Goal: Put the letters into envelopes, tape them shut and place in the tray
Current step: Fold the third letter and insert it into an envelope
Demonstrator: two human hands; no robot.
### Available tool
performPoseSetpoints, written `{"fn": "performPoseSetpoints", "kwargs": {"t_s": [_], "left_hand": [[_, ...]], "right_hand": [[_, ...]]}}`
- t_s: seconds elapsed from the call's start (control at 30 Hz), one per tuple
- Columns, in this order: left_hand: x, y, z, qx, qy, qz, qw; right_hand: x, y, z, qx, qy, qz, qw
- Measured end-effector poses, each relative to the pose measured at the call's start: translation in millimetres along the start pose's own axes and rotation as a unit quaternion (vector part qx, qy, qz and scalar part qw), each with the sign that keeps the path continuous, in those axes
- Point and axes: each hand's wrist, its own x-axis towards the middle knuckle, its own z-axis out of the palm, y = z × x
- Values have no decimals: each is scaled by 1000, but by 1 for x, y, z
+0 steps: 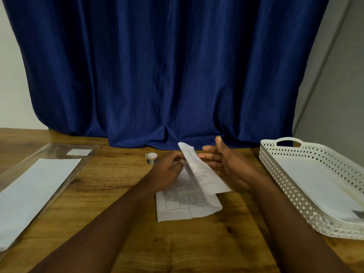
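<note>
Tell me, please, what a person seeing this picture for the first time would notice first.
The eye goes first to the printed letter at the middle of the wooden table, which the left hand is folding while the right hand stays open beside it. Behind hangs a large dark blue curtain. A white perforated tray sits at the right.

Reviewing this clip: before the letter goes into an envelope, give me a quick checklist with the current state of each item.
1. Letter fully folded: not ok, one flap raised.
2. Left hand gripping the letter: ok.
3. Right hand free: ok, open beside the flap.
4. Envelope ready on table: ok, at left.
5. Tape roll in reach: ok, likely.
6. Tray has room: ok, holds one envelope.
</note>
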Motion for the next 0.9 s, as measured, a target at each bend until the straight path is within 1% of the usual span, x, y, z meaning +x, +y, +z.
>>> {"fn": "performPoseSetpoints", "kwargs": {"t_s": [0.07,0.13,0.27,0.33,0.37,0.43,0.5,0.6,0.67,0.77,0.83,0.9], "left_hand": [[4,-1,-8,-74,43,-59,995],[7,-1,-12,-135,60,-106,983],[6,4,-13,-150,66,-144,976],[5,6,-13,-169,66,-151,972],[5,5,-14,-178,68,-150,970],[8,3,-15,-188,79,-157,966],[12,1,-14,-189,75,-168,965],[16,-2,-13,-205,65,-188,958],[13,0,-12,-181,50,-194,963],[9,-5,-9,-106,36,-144,983],[6,-9,-6,-64,32,-106,992],[3,-10,-4,6,40,-60,997]], "right_hand": [[-2,0,6,49,-33,-24,998],[-2,2,10,86,-63,-43,993],[-2,5,13,155,-84,-73,982],[0,5,12,154,-64,-91,982],[1,5,12,121,-36,-100,987],[3,8,12,12,32,-109,993],[4,14,15,-79,77,-88,990],[8,24,18,-210,110,-48,970],[11,27,17,-277,131,-58,950],[13,29,15,-318,122,-86,936],[12,30,14,-345,104,-103,927],[12,32,14,-369,91,-117,918]]}}
